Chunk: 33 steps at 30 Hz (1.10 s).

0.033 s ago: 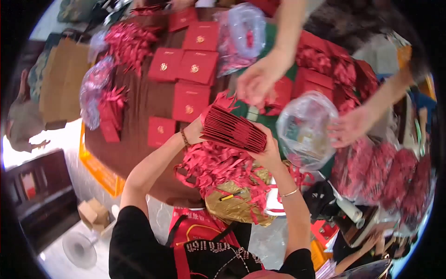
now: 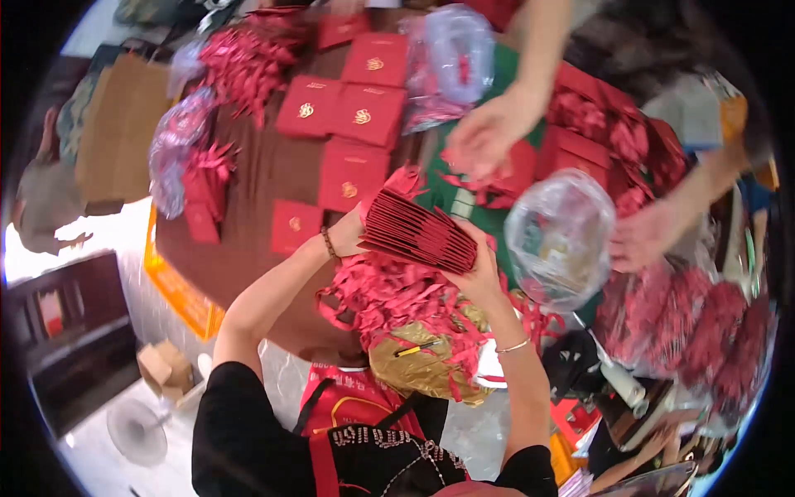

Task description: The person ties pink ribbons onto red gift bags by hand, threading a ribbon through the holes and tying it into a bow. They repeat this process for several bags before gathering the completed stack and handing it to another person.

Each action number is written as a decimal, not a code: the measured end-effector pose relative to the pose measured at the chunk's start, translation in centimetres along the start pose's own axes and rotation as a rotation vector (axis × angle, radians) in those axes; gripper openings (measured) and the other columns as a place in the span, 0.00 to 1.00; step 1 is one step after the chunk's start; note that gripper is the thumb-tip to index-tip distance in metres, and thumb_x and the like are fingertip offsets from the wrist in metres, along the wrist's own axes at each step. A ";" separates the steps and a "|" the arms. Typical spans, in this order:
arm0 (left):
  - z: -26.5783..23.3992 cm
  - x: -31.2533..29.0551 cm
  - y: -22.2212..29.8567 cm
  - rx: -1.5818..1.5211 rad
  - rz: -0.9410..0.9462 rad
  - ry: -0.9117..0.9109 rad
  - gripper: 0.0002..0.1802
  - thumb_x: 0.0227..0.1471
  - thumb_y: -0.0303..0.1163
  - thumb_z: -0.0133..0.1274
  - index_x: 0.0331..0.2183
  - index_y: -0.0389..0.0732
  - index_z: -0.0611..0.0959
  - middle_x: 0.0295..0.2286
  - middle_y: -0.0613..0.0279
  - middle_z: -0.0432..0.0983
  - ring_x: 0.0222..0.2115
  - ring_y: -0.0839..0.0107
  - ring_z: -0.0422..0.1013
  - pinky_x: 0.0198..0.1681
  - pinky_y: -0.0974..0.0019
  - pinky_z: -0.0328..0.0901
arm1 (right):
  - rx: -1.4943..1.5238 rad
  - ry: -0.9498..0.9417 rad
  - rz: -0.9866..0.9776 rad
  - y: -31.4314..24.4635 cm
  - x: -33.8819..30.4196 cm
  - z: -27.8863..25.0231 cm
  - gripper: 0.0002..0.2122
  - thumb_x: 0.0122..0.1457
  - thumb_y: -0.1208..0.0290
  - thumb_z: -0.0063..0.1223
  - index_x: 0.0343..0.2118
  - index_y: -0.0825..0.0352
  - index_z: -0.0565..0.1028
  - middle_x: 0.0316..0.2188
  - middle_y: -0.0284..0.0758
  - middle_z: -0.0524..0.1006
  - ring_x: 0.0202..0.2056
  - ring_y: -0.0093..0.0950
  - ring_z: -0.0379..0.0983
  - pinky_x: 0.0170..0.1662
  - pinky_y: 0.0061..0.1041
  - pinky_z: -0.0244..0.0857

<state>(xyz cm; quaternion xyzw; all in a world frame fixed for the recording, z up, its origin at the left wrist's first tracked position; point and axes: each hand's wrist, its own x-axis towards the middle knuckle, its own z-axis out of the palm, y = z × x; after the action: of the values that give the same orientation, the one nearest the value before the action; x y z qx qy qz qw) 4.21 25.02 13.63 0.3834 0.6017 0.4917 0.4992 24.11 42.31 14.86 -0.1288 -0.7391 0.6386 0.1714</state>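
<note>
A thick stack of flat red paper envelopes (image 2: pixel 421 234) is gripped between my two hands, its layered edges facing up. My left hand (image 2: pixel 349 233) closes on its left end, where red ribbon sticks out above. At the right end, my right hand (image 2: pixel 480 270) is wrapped round the stack. Below the stack lies a loose heap of red ribbons (image 2: pixel 389 290), partly over a gold plastic bag (image 2: pixel 406 364). A black and yellow pen (image 2: pixel 419 349) rests on that bag.
Red envelopes with gold emblems (image 2: pixel 354 174) lie on the brown table (image 2: pixel 248 170). Across from me, another person's hands (image 2: pixel 489 137) reach over the green cloth, near a clear plastic bag (image 2: pixel 561 236). Bagged red bundles (image 2: pixel 646 315) stand at right; an orange crate (image 2: pixel 178 286) stands at left.
The view has shifted slightly, so the table and its things sit a little further right and higher. My hands keep hold of the stack in nearly the same pose.
</note>
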 end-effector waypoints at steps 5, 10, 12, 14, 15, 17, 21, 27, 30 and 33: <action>-5.9 -10.4 -3.0 -0.426 -0.193 0.276 0.32 0.49 0.24 0.53 0.56 0.39 0.62 0.52 0.60 0.64 0.50 0.70 0.62 0.55 0.63 0.59 | 0.036 -0.171 0.109 0.2 2.5 11.4 0.28 0.39 0.80 0.64 0.46 0.67 0.66 0.41 0.36 0.73 0.42 0.24 0.71 0.44 0.24 0.67; -16.0 -15.8 -1.2 -0.391 0.010 0.346 0.33 0.55 0.31 0.47 0.59 0.41 0.54 0.56 0.55 0.57 0.55 0.68 0.58 0.57 0.62 0.56 | 0.138 -0.187 -0.071 0.6 9.0 23.3 0.24 0.39 0.78 0.64 0.44 0.64 0.71 0.40 0.38 0.76 0.44 0.31 0.72 0.48 0.28 0.64; -20.7 -16.4 -1.2 -0.470 0.133 0.378 0.30 0.56 0.34 0.45 0.57 0.41 0.57 0.54 0.56 0.59 0.53 0.68 0.60 0.56 0.63 0.58 | 0.112 -0.180 -0.165 1.2 13.3 26.8 0.25 0.40 0.80 0.63 0.45 0.66 0.70 0.40 0.38 0.75 0.43 0.28 0.72 0.47 0.26 0.65; -25.8 -17.7 -2.9 -0.654 0.078 0.437 0.27 0.55 0.29 0.47 0.55 0.39 0.61 0.49 0.59 0.64 0.48 0.72 0.64 0.52 0.67 0.61 | -0.064 -0.125 -0.392 2.6 17.5 30.2 0.25 0.41 0.83 0.62 0.46 0.69 0.69 0.41 0.36 0.74 0.43 0.27 0.71 0.46 0.23 0.65; -28.0 -18.1 -3.9 -0.847 0.017 0.471 0.24 0.53 0.25 0.48 0.52 0.37 0.64 0.45 0.63 0.69 0.43 0.75 0.67 0.48 0.70 0.64 | -0.177 -0.176 -0.385 3.2 19.0 31.3 0.25 0.41 0.83 0.61 0.46 0.69 0.69 0.42 0.33 0.73 0.45 0.29 0.70 0.49 0.23 0.64; -29.1 -17.0 -6.5 -0.496 0.040 0.596 0.19 0.53 0.22 0.47 0.49 0.37 0.68 0.38 0.67 0.72 0.36 0.79 0.69 0.43 0.74 0.66 | 0.271 -0.316 0.096 6.7 20.6 32.7 0.25 0.45 0.80 0.60 0.49 0.68 0.66 0.46 0.34 0.71 0.47 0.28 0.67 0.52 0.24 0.62; -32.9 -18.0 -17.3 0.253 0.181 0.539 0.29 0.53 0.27 0.50 0.54 0.40 0.59 0.48 0.64 0.64 0.47 0.74 0.62 0.50 0.68 0.61 | 0.239 -0.410 0.088 11.7 22.6 36.1 0.25 0.50 0.76 0.56 0.52 0.67 0.62 0.49 0.36 0.67 0.49 0.27 0.66 0.53 0.26 0.61; -32.7 -17.5 -21.7 0.033 0.063 0.541 0.22 0.44 0.35 0.54 0.44 0.43 0.73 0.42 0.58 0.70 0.48 0.60 0.62 0.52 0.57 0.54 | 0.115 -0.374 -0.048 12.5 22.6 35.8 0.52 0.33 0.78 0.70 0.60 0.63 0.44 0.56 0.37 0.58 0.55 0.32 0.58 0.57 0.33 0.56; -33.5 -17.6 -19.3 0.266 0.101 0.463 0.25 0.44 0.38 0.54 0.46 0.45 0.73 0.46 0.60 0.69 0.54 0.60 0.54 0.56 0.57 0.47 | -0.084 -0.366 -0.123 9.8 21.9 36.1 0.58 0.28 0.77 0.73 0.60 0.59 0.40 0.57 0.41 0.55 0.56 0.34 0.56 0.57 0.35 0.56; -32.1 -17.1 -19.6 0.653 0.199 0.470 0.27 0.43 0.41 0.54 0.47 0.45 0.73 0.45 0.60 0.69 0.55 0.60 0.53 0.55 0.55 0.47 | -0.160 -0.326 -0.263 10.7 21.8 35.7 0.55 0.28 0.80 0.72 0.59 0.58 0.43 0.53 0.44 0.60 0.54 0.35 0.60 0.55 0.35 0.60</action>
<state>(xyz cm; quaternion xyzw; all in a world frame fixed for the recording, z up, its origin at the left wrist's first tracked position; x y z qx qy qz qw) -23.09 -2.37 -1.11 0.4552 0.7836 0.3951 0.1504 -10.94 20.73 1.77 0.0603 -0.8157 0.5624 0.1207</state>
